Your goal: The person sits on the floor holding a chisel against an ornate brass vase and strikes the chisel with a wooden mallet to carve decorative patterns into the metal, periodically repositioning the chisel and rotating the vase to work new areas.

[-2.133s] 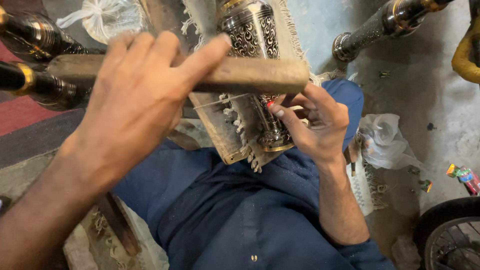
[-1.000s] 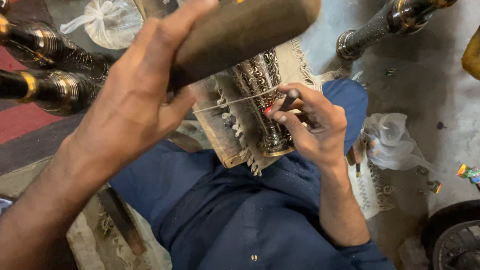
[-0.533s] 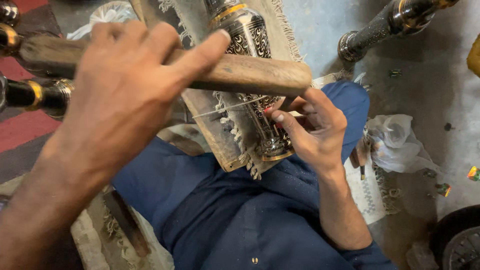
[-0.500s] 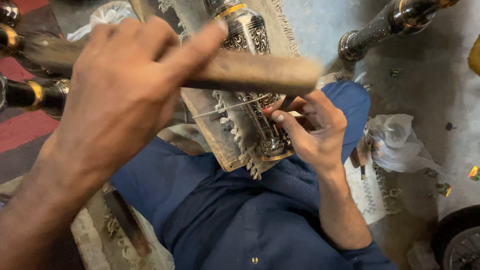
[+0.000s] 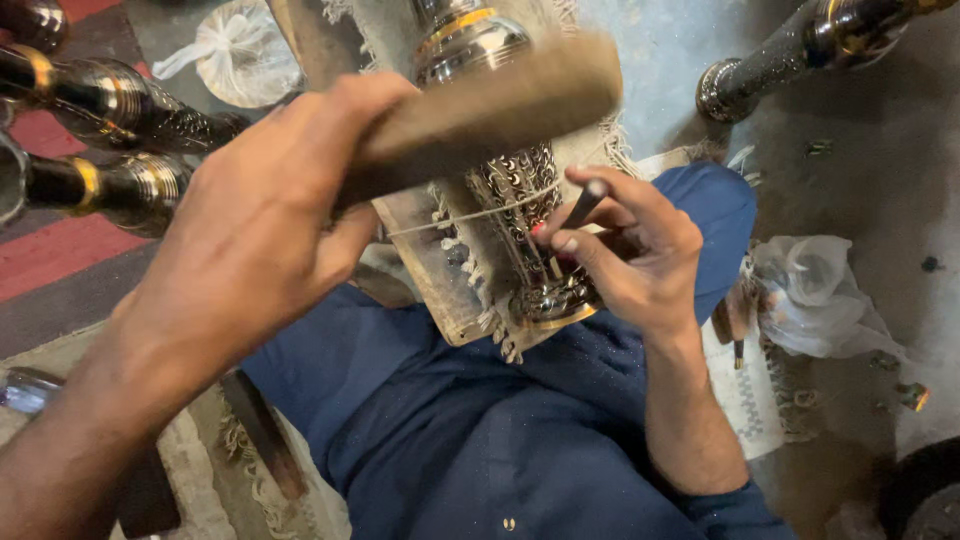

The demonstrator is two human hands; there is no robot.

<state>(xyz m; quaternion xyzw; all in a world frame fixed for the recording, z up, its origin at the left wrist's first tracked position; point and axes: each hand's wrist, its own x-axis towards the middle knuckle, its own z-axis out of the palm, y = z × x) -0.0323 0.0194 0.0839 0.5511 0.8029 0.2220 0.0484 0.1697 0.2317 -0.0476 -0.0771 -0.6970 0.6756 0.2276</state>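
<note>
My left hand (image 5: 250, 250) grips a thick wooden mallet (image 5: 500, 105), which is blurred and tilted up to the right above the workpiece. My right hand (image 5: 630, 260) pinches a thin dark metal punch (image 5: 583, 203), its tip set against the side of an engraved silver-and-brass vase (image 5: 520, 190). The vase lies across my lap on a fringed cloth over a wooden board (image 5: 430, 270). A thin wire (image 5: 470, 215) runs across the vase's body. My blue clothing fills the bottom of the view.
Two dark brass-banded metal vessels (image 5: 100, 100) lie at the left on a red striped mat. Another engraved vessel (image 5: 790, 50) lies at the top right. Plastic bags sit at the top left (image 5: 235, 55) and right (image 5: 810, 290). A wheel (image 5: 925, 495) shows at the bottom right.
The mallet has kept swinging up and down over the punch; it was level half a second ago and now tilts upward, blurred. My right hand stays on the punch at the vase.
</note>
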